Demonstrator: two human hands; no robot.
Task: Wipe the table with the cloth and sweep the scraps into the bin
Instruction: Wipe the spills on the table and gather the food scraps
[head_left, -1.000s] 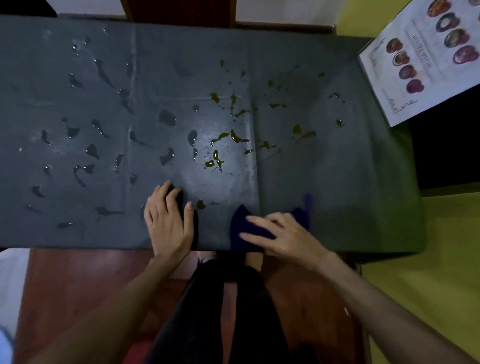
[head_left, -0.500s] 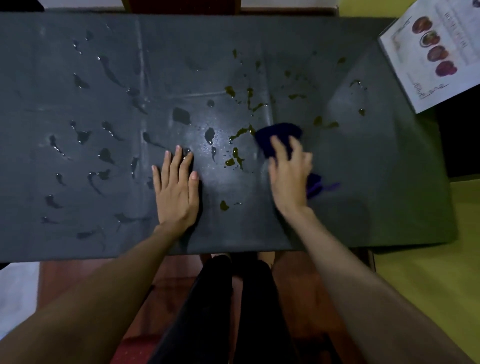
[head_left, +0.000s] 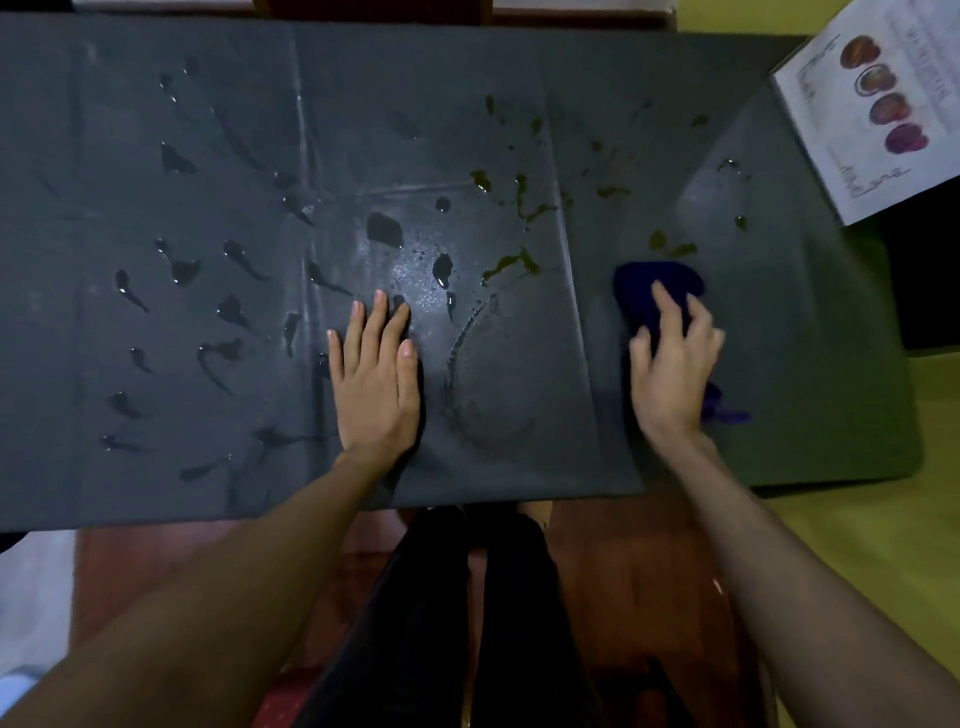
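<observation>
A dark grey table (head_left: 519, 62) fills the head view. My right hand (head_left: 672, 374) presses a dark blue cloth (head_left: 641, 288) onto its right half, fingers curled over the cloth. My left hand (head_left: 376, 374) lies flat, palm down, near the table's middle, holding nothing. Several dark liquid drops (head_left: 179, 270) cover the left half. Yellow-green spills (head_left: 511, 262) lie in the middle and towards the right. A curved wet smear (head_left: 467, 364) runs between my two hands. No bin is in view.
A white printed sheet with round pictures (head_left: 878, 109) lies at the table's far right corner. My dark-trousered legs (head_left: 447, 623) stand below the near edge over a reddish floor. Yellow-green floor (head_left: 883, 519) lies to the right.
My right hand carried the cloth from the near edge up across the middle spills, then to the right, leaving a wet arc. My left hand slid a little away from the near edge.
</observation>
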